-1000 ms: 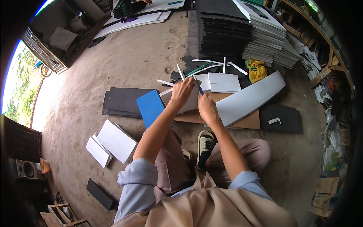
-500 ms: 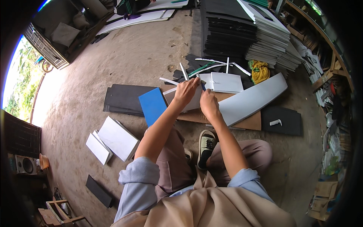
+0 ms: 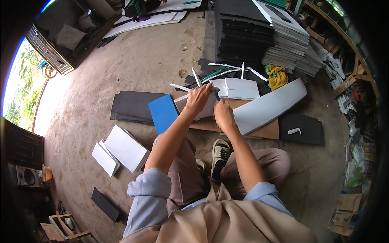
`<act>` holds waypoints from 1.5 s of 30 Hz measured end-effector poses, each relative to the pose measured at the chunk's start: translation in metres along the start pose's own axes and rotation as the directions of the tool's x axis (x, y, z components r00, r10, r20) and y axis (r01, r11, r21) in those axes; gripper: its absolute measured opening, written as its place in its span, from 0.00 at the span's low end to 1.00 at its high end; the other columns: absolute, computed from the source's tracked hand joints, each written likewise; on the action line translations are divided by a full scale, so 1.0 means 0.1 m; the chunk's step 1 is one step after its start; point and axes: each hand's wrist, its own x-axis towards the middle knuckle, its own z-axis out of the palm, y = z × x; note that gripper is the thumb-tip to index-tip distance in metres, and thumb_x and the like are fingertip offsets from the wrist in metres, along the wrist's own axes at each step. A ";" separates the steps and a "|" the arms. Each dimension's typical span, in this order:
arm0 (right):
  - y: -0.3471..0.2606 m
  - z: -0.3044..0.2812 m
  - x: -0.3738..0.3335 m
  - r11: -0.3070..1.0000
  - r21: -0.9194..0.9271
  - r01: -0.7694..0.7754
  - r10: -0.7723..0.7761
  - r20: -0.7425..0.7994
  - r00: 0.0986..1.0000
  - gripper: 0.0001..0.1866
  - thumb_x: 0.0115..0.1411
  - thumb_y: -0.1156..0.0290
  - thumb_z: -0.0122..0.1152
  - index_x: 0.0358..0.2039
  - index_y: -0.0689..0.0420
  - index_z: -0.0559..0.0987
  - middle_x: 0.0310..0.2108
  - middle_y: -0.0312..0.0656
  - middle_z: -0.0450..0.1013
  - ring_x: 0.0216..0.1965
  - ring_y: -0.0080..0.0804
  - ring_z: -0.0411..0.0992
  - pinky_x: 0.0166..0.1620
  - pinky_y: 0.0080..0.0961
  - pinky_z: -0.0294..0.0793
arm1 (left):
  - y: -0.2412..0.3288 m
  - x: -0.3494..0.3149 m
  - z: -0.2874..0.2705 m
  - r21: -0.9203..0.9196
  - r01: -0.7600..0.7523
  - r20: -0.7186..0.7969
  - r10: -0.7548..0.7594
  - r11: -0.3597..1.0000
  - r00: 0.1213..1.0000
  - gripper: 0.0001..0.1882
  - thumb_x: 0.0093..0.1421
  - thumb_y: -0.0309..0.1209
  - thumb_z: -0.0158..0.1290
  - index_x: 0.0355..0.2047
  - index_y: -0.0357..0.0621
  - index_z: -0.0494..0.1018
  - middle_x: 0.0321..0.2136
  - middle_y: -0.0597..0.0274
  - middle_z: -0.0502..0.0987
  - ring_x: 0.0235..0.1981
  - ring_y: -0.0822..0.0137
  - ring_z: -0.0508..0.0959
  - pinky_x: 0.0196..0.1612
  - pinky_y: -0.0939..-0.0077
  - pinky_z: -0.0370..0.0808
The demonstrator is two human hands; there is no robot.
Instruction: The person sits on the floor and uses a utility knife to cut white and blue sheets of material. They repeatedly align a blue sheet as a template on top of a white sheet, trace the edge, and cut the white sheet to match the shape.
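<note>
My left hand (image 3: 197,99) is closed at the far edge of a pale foam sheet (image 3: 207,108), its fingers bunched together. In my right hand (image 3: 224,114) is a slim blue-handled knife (image 3: 217,95), its far end close to the sheet's right edge beside my left fingertips. Under the sheet lies a brown cardboard (image 3: 267,128). White cut pieces (image 3: 243,88) rest just beyond my right hand, and a narrow white strip (image 3: 196,76) sticks up past my left hand. A blue sheet (image 3: 163,112) lies left of my left wrist.
A long white board (image 3: 271,107) slants off to the right. Dark sheets (image 3: 133,106) lie at the left, white blocks (image 3: 126,149) near my left knee. Tall stacks of black sheets (image 3: 245,38) and white sheets (image 3: 289,44) stand behind a yellow cloth (image 3: 277,77). Another person (image 3: 139,7) sits far off.
My right hand and the blue-handled knife have shifted very slightly. My left hand stays almost in place at the sheet's edge.
</note>
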 end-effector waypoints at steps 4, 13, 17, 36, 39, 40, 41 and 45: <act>0.01 0.01 -0.13 0.999 -0.039 -0.009 0.008 -0.029 1.000 0.16 0.59 0.64 0.38 0.33 0.68 0.65 0.23 0.60 0.70 0.26 0.56 0.70 0.29 0.43 0.71 | -0.05 0.01 0.01 -0.006 -0.031 -0.036 0.031 0.999 0.999 0.12 0.50 0.25 0.43 0.37 0.40 0.61 0.24 0.55 0.71 0.27 0.55 0.74 0.24 0.66 0.72; 0.05 0.07 0.11 0.999 -0.054 -0.009 0.014 0.084 0.996 0.13 0.55 0.71 0.37 0.34 0.69 0.66 0.26 0.62 0.70 0.31 0.57 0.70 0.35 0.44 0.70 | 0.01 -0.02 -0.04 -0.146 0.094 -0.005 -0.096 0.985 0.995 0.12 0.51 0.28 0.45 0.36 0.41 0.61 0.26 0.54 0.73 0.28 0.54 0.74 0.24 0.63 0.70; 0.11 0.03 0.16 0.992 -0.108 0.067 -0.049 0.156 0.986 0.17 0.57 0.63 0.39 0.31 0.67 0.68 0.25 0.61 0.70 0.30 0.57 0.69 0.35 0.45 0.68 | 0.05 0.03 -0.11 -0.373 0.129 -0.107 -0.180 0.919 0.978 0.14 0.49 0.40 0.51 0.34 0.48 0.68 0.28 0.61 0.75 0.30 0.58 0.75 0.27 0.67 0.70; -0.09 -0.05 0.24 0.955 -0.281 0.091 -0.057 0.129 0.990 0.11 0.53 0.71 0.42 0.31 0.65 0.69 0.26 0.56 0.72 0.30 0.50 0.72 0.33 0.40 0.72 | -0.02 0.11 0.00 -0.273 0.132 -0.174 -0.184 0.953 0.967 0.13 0.50 0.42 0.50 0.26 0.44 0.71 0.27 0.61 0.72 0.25 0.57 0.74 0.25 0.66 0.70; -0.01 -0.01 0.30 0.950 -0.296 0.096 -0.059 0.131 0.990 0.12 0.53 0.70 0.43 0.32 0.65 0.70 0.27 0.55 0.72 0.31 0.48 0.73 0.33 0.38 0.72 | 0.04 0.12 -0.04 -0.320 0.146 -0.061 -0.175 0.936 0.983 0.13 0.50 0.38 0.50 0.32 0.43 0.71 0.30 0.58 0.71 0.29 0.54 0.73 0.30 0.64 0.70; 0.02 0.03 0.31 0.952 -0.288 0.100 -0.065 0.130 0.989 0.12 0.53 0.70 0.43 0.32 0.65 0.70 0.27 0.55 0.72 0.31 0.48 0.73 0.33 0.39 0.72 | 0.05 0.12 -0.03 -0.330 0.132 -0.067 -0.163 0.935 0.984 0.13 0.51 0.38 0.50 0.31 0.43 0.71 0.30 0.58 0.71 0.29 0.54 0.73 0.30 0.64 0.70; 0.04 0.06 0.34 0.962 -0.259 0.085 -0.061 0.100 0.993 0.12 0.53 0.70 0.43 0.31 0.65 0.71 0.27 0.55 0.72 0.31 0.48 0.73 0.34 0.39 0.72 | 0.05 0.12 -0.03 -0.341 0.117 -0.073 -0.151 0.933 0.986 0.12 0.51 0.38 0.50 0.31 0.43 0.71 0.30 0.58 0.71 0.29 0.54 0.73 0.30 0.64 0.70; 0.04 0.10 0.36 0.981 -0.177 0.074 -0.065 0.060 0.996 0.12 0.53 0.70 0.43 0.28 0.65 0.72 0.27 0.55 0.72 0.31 0.49 0.72 0.34 0.40 0.72 | 0.04 0.09 -0.02 -0.359 0.092 -0.120 -0.144 0.929 0.982 0.12 0.51 0.38 0.49 0.31 0.43 0.70 0.30 0.58 0.70 0.28 0.53 0.73 0.28 0.63 0.70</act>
